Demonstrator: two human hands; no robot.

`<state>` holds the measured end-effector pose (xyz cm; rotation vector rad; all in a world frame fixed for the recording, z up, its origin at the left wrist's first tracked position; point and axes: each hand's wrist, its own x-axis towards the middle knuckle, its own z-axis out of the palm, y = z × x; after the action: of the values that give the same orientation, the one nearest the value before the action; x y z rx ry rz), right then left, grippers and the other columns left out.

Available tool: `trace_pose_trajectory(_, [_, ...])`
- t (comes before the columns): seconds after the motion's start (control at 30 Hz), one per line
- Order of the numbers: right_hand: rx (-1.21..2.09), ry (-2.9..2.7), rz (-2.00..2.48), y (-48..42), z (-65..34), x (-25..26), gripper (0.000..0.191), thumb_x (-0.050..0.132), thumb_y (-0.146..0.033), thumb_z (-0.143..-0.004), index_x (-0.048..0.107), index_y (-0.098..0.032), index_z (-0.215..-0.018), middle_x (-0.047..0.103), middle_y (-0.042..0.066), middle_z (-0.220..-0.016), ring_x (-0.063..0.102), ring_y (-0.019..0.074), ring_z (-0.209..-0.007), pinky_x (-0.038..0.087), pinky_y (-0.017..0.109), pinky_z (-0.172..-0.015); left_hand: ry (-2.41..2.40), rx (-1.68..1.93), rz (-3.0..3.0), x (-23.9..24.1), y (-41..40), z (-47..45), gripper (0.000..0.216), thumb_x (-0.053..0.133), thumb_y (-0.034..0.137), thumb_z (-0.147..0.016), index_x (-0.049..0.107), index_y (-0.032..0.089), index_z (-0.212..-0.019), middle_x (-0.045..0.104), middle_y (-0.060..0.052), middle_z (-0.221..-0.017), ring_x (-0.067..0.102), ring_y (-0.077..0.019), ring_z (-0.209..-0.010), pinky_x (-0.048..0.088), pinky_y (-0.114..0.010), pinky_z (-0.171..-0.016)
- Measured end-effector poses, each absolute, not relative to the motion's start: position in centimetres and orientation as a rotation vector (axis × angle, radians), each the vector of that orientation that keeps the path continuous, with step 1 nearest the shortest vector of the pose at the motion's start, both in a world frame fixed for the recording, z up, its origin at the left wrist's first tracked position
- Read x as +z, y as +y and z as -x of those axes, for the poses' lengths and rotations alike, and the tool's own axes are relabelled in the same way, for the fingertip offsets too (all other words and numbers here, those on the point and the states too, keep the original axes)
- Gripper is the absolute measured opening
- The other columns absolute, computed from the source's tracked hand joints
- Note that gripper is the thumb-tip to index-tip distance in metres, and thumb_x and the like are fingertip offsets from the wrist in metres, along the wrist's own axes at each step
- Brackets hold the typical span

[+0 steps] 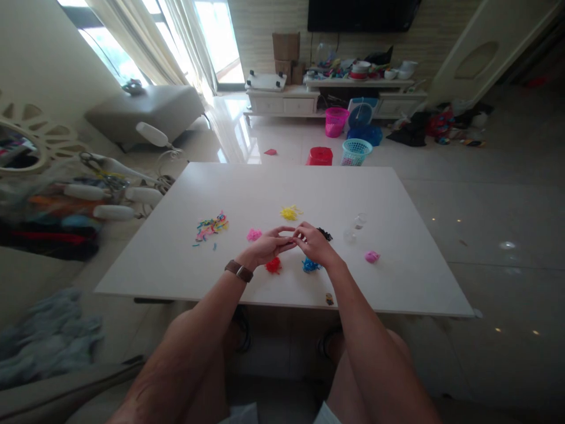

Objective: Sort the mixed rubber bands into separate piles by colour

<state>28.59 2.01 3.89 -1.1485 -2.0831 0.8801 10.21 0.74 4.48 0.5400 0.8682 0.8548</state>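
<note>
My left hand (267,246), with a brown strap on its wrist, meets my right hand (314,242) above the middle of the white table (247,188). The fingertips of both hands are pinched together, and whatever they hold is too small or hidden to make out. Around them lie small heaps of thin strips: yellow strips (290,212) beyond, pink strips (254,235) to the left, red strips (273,265) under my left hand. Blue strips (311,265) and black strips (325,234) sit near my right hand, both partly covered.
A mixed multicoloured pile (212,226) is spread on the table's left. To the right are clear plastic pieces (350,236) and a pink-purple lump (372,257). A small yellow-and-dark item (329,299) lies by the near edge. Baskets, one light blue (355,151), stand beyond the table.
</note>
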Motion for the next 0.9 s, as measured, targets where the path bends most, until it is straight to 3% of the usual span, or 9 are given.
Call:
trace_pose_trajectory(0.13, [0.913,-2.148,1.161,2.1,-27.8,3.6,0.007,0.057,-0.017,-0.09,0.061,-0.019,-0.085,0.058,0.004,-0.098,0.058,0.0163,-0.091,0.046,0.029,-0.084,0.857,0.84,-0.492,3.3,1.1,-9.3,0.027,0.064,-0.003,-0.084,0.07,0.012,-0.106,0.074,-0.012,-0.094,0.073,-0.0172,-0.094,0.055,-0.031,-0.1])
trace_pose_trajectory(0.3, [0.678,-2.104,1.343,2.3,-26.3,3.7,0.012,0.046,-0.016,-0.094,0.056,-0.021,-0.089,0.059,0.008,-0.098,0.055,0.0215,-0.094,0.044,0.033,-0.085,0.881,0.826,-0.503,3.3,3.0,-8.4,0.018,0.058,-0.003,-0.084,0.073,0.006,-0.089,0.075,-0.02,-0.098,0.074,-0.023,-0.095,0.055,-0.035,-0.1])
trace_pose_trajectory(0.47, [0.598,-2.103,1.421,3.1,-25.5,3.4,0.013,0.044,-0.019,-0.095,0.055,-0.021,-0.09,0.062,0.01,-0.097,0.055,0.0241,-0.094,0.043,0.034,-0.084,0.874,0.849,-0.546,3.3,4.7,-8.5,0.018,0.059,0.004,-0.087,0.073,0.006,-0.076,0.074,-0.017,-0.086,0.074,-0.0219,-0.085,0.054,-0.037,-0.099])
trace_pose_trajectory(0.67, [0.614,-2.067,1.447,3.7,-24.8,3.3,0.014,0.043,-0.021,-0.096,0.055,-0.022,-0.088,0.062,0.008,-0.093,0.056,0.0236,-0.093,0.043,0.032,-0.084,0.973,0.841,-0.632,2.5,5.4,-7.1,0.005,0.07,0.005,-0.082,0.074,0.007,-0.08,0.075,-0.016,-0.088,0.073,-0.0195,-0.082,0.054,-0.034,-0.097])
trace_pose_trajectory(0.9, [0.628,-2.032,1.444,3.1,-24.5,3.3,0.013,0.044,-0.021,-0.095,0.055,-0.021,-0.087,0.062,0.007,-0.091,0.057,0.0216,-0.089,0.042,0.031,-0.08,0.955,0.862,-0.615,2.7,4.6,-6.1,0.005,0.073,0.011,-0.083,0.074,0.006,-0.084,0.074,-0.017,-0.093,0.072,-0.0187,-0.083,0.054,-0.033,-0.094])
